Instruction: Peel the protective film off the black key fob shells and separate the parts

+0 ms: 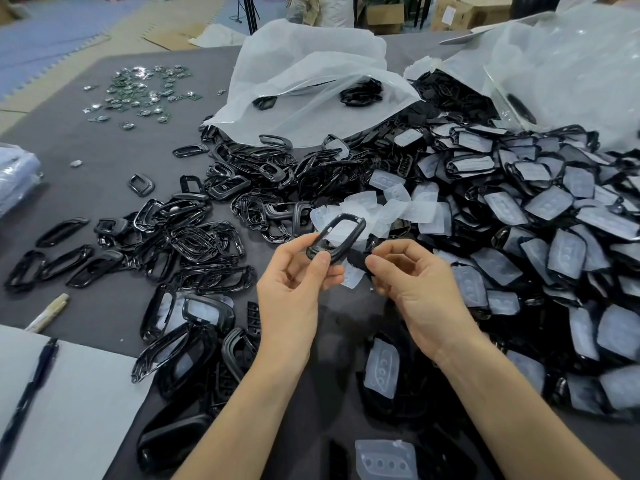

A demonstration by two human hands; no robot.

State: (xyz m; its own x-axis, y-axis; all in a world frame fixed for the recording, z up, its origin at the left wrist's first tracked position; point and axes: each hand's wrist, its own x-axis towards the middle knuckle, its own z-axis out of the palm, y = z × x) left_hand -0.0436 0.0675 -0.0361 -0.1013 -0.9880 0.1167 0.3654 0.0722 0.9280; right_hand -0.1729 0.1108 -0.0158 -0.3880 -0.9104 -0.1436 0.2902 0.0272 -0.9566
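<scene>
My left hand (294,277) pinches a glossy black frame (335,237) between thumb and curled fingers. It is a rounded, hollow loop of hard plastic, held just above the middle of the grey felt-like table cover (104,147). My right hand (414,280), just beside it, has its fingertips closed on a small dark piece (357,260) that meets the frame's near right corner. That piece is blurred, so I cannot tell its shape.

To the left lies a loose heap of bare frames (194,244), shiny and open in the middle. To the right, a bigger mound of wrapped shells (554,237) slopes up and away, each with a milky, matte film on its face. Just beyond my hands sit some peeled films (384,206), thin, translucent and dimpled with round button marks.

Farther off, a crinkled white bag (311,77) gapes open. At the far left is a scatter of small glinting metal bits (145,88). At the near left, a black pen (33,382) rests on a white sheet (79,410).
</scene>
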